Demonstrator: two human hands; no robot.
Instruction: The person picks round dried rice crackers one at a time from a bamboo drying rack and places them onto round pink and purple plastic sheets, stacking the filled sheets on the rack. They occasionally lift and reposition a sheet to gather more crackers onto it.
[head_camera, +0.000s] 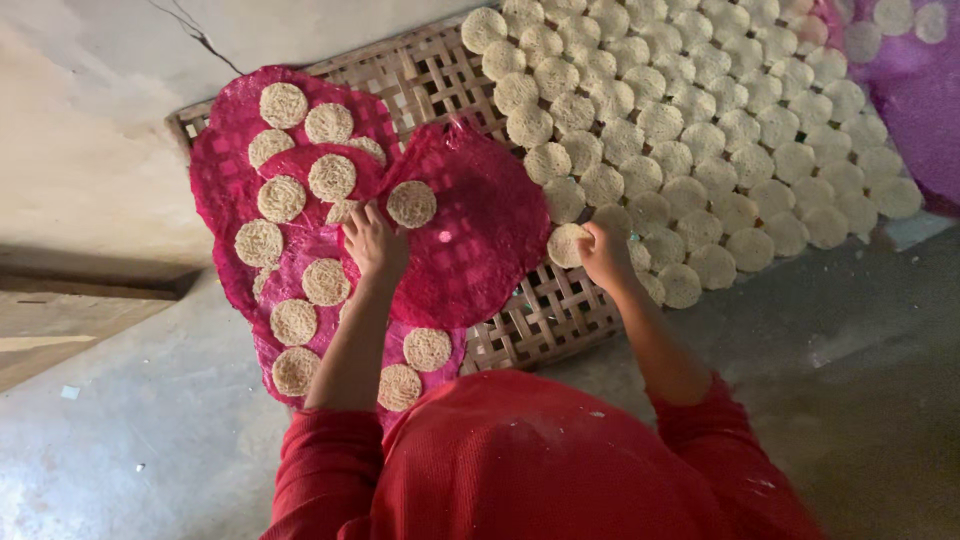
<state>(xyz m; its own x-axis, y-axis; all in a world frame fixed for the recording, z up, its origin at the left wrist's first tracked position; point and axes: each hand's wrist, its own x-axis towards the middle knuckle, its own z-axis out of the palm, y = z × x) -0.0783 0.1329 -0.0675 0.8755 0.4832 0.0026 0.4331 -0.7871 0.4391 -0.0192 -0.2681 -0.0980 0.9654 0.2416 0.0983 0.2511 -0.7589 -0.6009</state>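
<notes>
At the near edge of the woven tray (520, 330), the right hand (603, 252) is closed in a pinch on one pale noodle disc (566, 245), fingers curled over its right rim. This disc sits at the near-left corner of the large batch of discs (700, 130), touching its neighbours, just above bare bamboo weave.

The left hand (374, 243) lies palm down with fingers loosely spread on the magenta mesh sheets (470, 240). It grips nothing. Its fingertips touch a small disc (343, 211) at the seam where the sheets overlap, and another disc (411, 203) lies just beside it to the right.

Handling judgement:
- The disc appears thin, dry and lacy, so it is probably very light and brittle.
- Hold it at the rim with a shallow pinch, or slide fingers beneath it; pressure on the centre may crack it.
- The mesh sheets look soft and limp and would likely shift if dragged.

Further out, about a dozen discs are spaced apart on the magenta sheets, which cover the left part of the tray. The packed batch fills the right part in close overlapping rows. A purple sheet (920, 100) with more discs lies beyond the far right corner. Red sleeves (330, 470) cover both forearms. The tray rests on a grey concrete floor (150, 420).
</notes>
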